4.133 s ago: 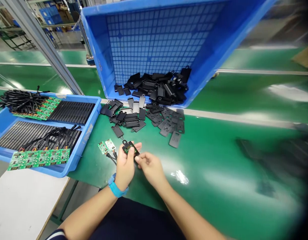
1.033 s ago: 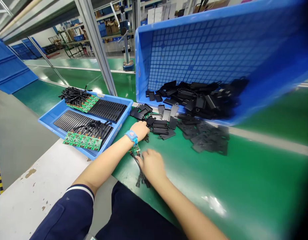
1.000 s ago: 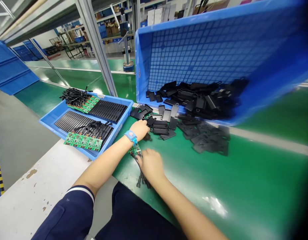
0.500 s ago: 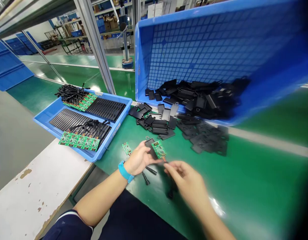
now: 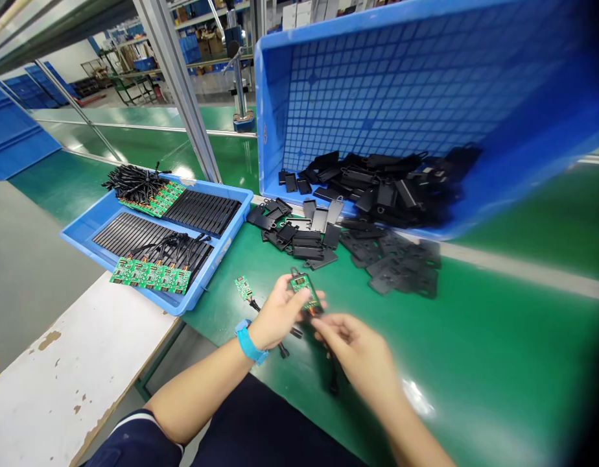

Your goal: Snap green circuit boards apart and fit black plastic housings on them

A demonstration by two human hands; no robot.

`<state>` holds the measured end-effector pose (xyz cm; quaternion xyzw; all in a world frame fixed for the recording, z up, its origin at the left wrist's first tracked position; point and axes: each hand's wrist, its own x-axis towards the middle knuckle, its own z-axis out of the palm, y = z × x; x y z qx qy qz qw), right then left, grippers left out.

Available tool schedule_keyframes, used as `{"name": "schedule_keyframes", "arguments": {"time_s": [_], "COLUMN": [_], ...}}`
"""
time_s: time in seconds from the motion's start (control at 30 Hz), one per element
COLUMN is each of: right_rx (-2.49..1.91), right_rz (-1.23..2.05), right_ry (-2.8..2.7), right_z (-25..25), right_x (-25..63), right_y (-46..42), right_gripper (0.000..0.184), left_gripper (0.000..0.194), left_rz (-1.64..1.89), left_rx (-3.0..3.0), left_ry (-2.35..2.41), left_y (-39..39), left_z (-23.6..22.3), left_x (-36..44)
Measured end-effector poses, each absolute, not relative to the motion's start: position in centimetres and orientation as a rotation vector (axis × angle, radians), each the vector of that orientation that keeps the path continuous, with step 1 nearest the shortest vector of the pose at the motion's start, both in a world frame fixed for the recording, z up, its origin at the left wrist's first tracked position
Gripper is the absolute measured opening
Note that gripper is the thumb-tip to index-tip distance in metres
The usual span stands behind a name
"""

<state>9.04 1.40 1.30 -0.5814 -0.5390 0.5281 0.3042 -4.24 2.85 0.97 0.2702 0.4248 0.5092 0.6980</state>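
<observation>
My left hand [image 5: 276, 316], with a blue wristband, is closed on a black plastic shell with a small green circuit board [image 5: 302, 288] lying in it. My right hand [image 5: 355, 344] is close beside it, its fingers pinched on the board's black cable [image 5: 332, 376], which hangs down towards the table. Another green circuit board with a cable [image 5: 243, 288] lies on the green table just left of my hands. A heap of black plastic shells [image 5: 309, 237] sits beyond my hands.
A big blue crate [image 5: 275, 97], tipped on its side, spills black shells onto the green table [image 5: 498, 337]. A blue tray [image 5: 207, 272] at the left holds black parts and rows of green boards with cables. A metal post [image 5: 177, 91] rises behind it.
My left hand picked a black shell from the heap and my right hand a board with cable; both came together in front of me, and the board now lies in the shell.
</observation>
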Motion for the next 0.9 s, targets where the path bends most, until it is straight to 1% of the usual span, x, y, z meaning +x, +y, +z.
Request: {"name": "schedule_keyframes", "arguments": {"time_s": [0.13, 0.3, 0.43, 0.6, 0.9], "right_rx": [-1.544, -1.515, -1.463, -1.459, -1.471], "right_rz": [1.467, 1.522, 1.506, 1.384, 1.313], "right_ry": [-1.323, -1.204, -1.188, -1.313, -1.31], "right_z": [0.9, 0.6, 0.4, -0.1, 0.5], "right_x": [8.7, 8.1, 8.0, 8.4, 8.5], "right_y": [1.4, 1.1, 0.8, 0.5, -0.4], "right_gripper": [0.034, 0.037, 0.033, 0.027, 0.024], "left_gripper": [0.032, 0.033, 0.034, 0.03, 0.025], "left_rz": [1.212, 1.298, 1.34, 1.371, 1.382], "left_rx": [0.594, 0.548, 0.537, 0.644, 0.847], "left_ry": [0.988, 0.976, 0.997, 1.018, 1.087], "left_y": [2.9, 3.1, 3.1, 2.8, 1.7], "left_z": [0.6, 0.7, 0.7, 0.6, 1.5], "left_x": [-3.6, -3.1, -2.9, -2.6, -2.3]}}
